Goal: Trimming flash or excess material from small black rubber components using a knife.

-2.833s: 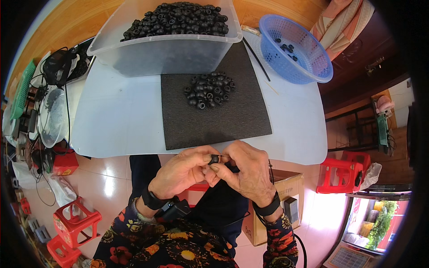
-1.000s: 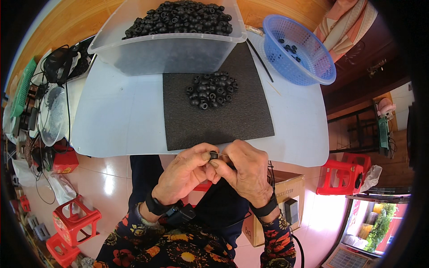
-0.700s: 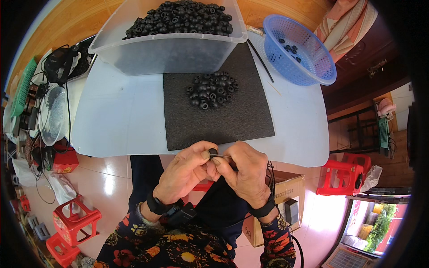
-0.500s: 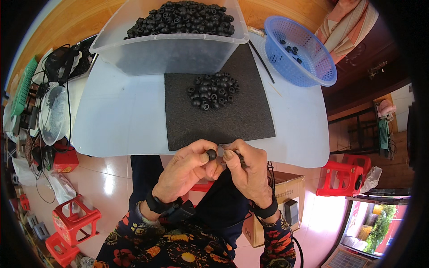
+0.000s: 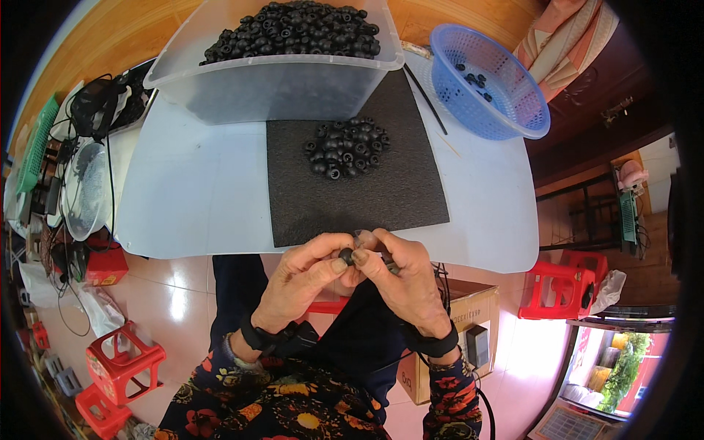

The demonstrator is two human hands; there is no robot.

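Both hands meet just in front of the table's near edge. My left hand (image 5: pixel 308 273) pinches a small round black rubber-like piece (image 5: pixel 347 255) between thumb and fingers. My right hand (image 5: pixel 402 277) is closed, its thumb up against that piece. A thin, greyish, partly see-through edge (image 5: pixel 362 238) shows between the fingertips. It seems to belong to something in my right hand, mostly hidden by the fingers. Beyond the hands, a pile of similar black pieces with holes (image 5: pixel 346 149) lies on a dark mat (image 5: pixel 359 202).
A translucent bin (image 5: pixel 279 88) heaped with black pieces stands at the back of the white table (image 5: pixel 198 191). At the back right, a blue basket (image 5: pixel 506 117) holds several pieces, beside a thin black rod (image 5: pixel 425 99). Red stools (image 5: pixel 125 359) and a cardboard box (image 5: pixel 469 301) stand on the floor.
My hands have come closer together. The right thumb has moved left onto the black piece in my left hand. The pile looks unchanged.
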